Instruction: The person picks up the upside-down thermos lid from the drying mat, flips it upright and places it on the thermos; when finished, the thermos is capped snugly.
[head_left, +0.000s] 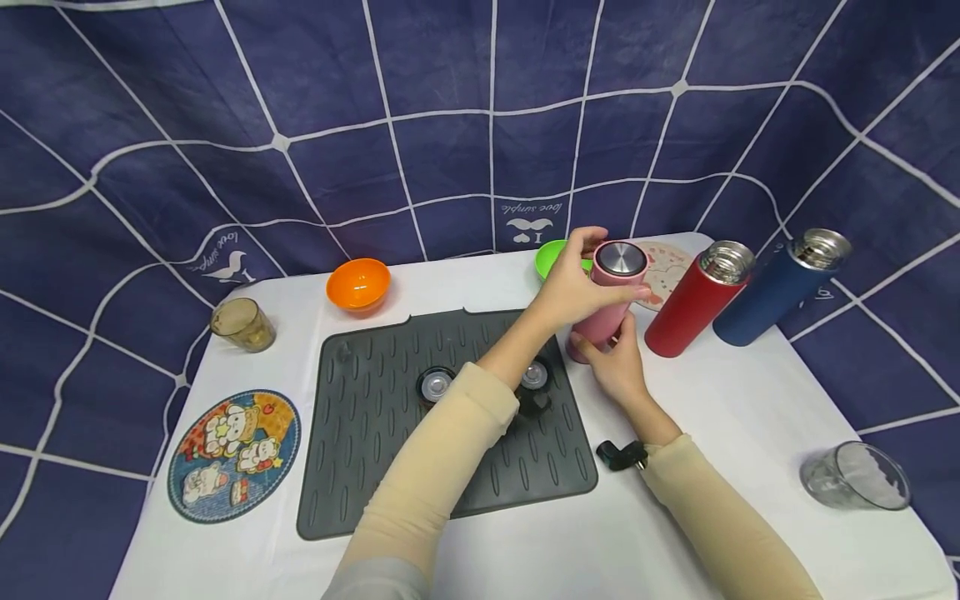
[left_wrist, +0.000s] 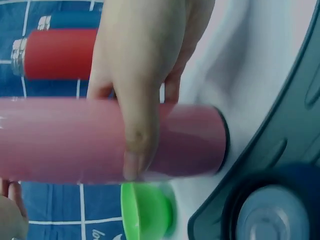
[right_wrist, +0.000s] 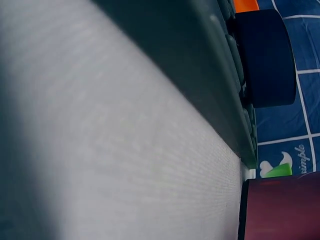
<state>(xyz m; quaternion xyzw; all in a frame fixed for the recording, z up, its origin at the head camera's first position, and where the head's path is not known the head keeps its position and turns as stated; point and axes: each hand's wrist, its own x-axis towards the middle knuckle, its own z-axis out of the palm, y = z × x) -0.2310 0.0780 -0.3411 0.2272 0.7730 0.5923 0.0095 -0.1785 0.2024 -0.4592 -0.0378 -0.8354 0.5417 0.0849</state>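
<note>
A pink thermos flask (head_left: 609, 321) with a silver-topped lid (head_left: 622, 258) stands upright just past the right edge of the grey draining mat (head_left: 375, 467). Around its upper end, at the lid, my left hand (head_left: 573, 287) curls its thumb and fingers. My right hand (head_left: 618, 371) grips the lower body, its thumb lying across the pink side in the left wrist view. Only the flask's base end (right_wrist: 282, 207) appears in the right wrist view. Two round dark lids (head_left: 437, 386) lie on the mat, one partly behind the left sleeve.
Lidless red (head_left: 686, 308) and blue (head_left: 780, 292) flasks stand to the right. A green bowl (head_left: 550, 258) and round mat (head_left: 663, 271) are behind the hands. Orange bowl (head_left: 358, 285), amber glass (head_left: 243, 325) and cartoon mat (head_left: 234, 454) sit left; a clear glass (head_left: 855, 477) stands front right.
</note>
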